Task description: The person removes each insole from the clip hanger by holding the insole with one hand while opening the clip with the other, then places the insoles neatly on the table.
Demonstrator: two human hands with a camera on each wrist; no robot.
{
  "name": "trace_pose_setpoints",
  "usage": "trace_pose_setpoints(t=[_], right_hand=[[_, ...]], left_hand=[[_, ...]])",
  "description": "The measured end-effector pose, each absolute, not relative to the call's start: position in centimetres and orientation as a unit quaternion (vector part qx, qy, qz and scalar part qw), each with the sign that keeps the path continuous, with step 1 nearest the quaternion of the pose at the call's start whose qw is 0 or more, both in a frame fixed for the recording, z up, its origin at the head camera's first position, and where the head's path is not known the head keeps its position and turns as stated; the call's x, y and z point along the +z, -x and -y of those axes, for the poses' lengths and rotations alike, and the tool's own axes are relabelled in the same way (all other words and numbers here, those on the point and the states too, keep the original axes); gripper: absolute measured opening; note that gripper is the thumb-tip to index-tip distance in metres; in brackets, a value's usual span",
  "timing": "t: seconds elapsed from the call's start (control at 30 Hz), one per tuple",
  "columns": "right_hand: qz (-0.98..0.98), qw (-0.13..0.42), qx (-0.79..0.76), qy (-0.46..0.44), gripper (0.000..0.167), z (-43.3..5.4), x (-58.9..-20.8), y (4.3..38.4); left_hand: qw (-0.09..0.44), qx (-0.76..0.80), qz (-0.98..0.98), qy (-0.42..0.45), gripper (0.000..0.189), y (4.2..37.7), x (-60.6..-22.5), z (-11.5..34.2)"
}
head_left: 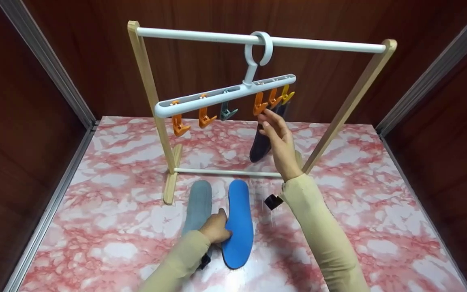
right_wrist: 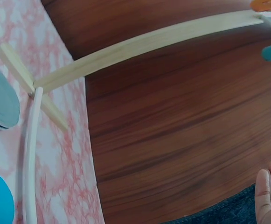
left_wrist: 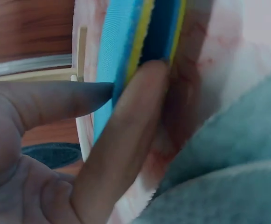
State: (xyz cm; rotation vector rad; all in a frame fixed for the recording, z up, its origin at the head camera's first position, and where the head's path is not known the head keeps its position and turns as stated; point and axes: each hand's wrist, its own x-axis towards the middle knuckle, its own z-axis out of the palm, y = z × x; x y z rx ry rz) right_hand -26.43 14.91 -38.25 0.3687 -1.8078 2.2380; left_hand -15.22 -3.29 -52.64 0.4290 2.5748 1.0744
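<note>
At the front of the table my left hand (head_left: 216,228) pinches the edge of a blue insole (head_left: 239,219). In the left wrist view the thumb meets its blue face, while a finger lies along the yellow-edged side. Beside it on the left lies a grey insole (head_left: 199,205), partly hidden by the hand. My right hand (head_left: 282,142) is raised with relaxed fingers, fingertips right below an orange clip (head_left: 259,104) of the white hanger (head_left: 205,100). A dark insole (head_left: 260,144) hangs behind that hand, under the right-end clips.
The hanger hooks over the white top bar (head_left: 322,44) of a wooden-sided rack. More clips, orange, a dark green one (head_left: 227,111) and a yellow one (head_left: 286,95), dangle from it. A lower white bar (head_left: 225,172) crosses behind the flat insoles. Brown panels surround the marbled table (head_left: 116,219).
</note>
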Motion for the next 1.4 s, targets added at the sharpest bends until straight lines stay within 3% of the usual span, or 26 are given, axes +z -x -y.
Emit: trace_pose_setpoints(t=[0.13, 0.63, 0.8, 1.07, 1.23, 1.4], right_hand=[[0.629, 0.125, 0.757, -0.124, 0.04, -15.2, -38.2, 26.5], [0.626, 0.145, 0.758, -0.112, 0.037, -15.8, -38.0, 26.7], [0.618, 0.16, 0.762, -0.105, 0.034, -15.8, -37.9, 26.7], [0.616, 0.179, 0.76, -0.105, 0.031, -16.1, -37.7, 26.9], [0.621, 0.181, 0.756, -0.098, 0.03, -16.3, -37.8, 26.8], [0.624, 0.186, 0.753, -0.094, 0.03, -16.5, -37.8, 26.8]], left_hand=[[0.151, 0.32, -0.923, -0.151, 0.071, 15.3, -52.2, 2.7], [0.143, 0.248, -0.948, -0.142, 0.054, 18.1, -50.4, 1.2], [0.093, 0.307, -0.936, -0.145, 0.039, 20.3, -49.8, 0.5], [-0.048, 0.445, -0.885, -0.126, 0.026, 24.8, -49.0, -1.5], [-0.096, 0.5, -0.857, -0.076, 0.034, 27.0, -48.5, -3.0], [-0.096, 0.503, -0.855, -0.08, 0.043, 28.3, -47.7, -3.8]])
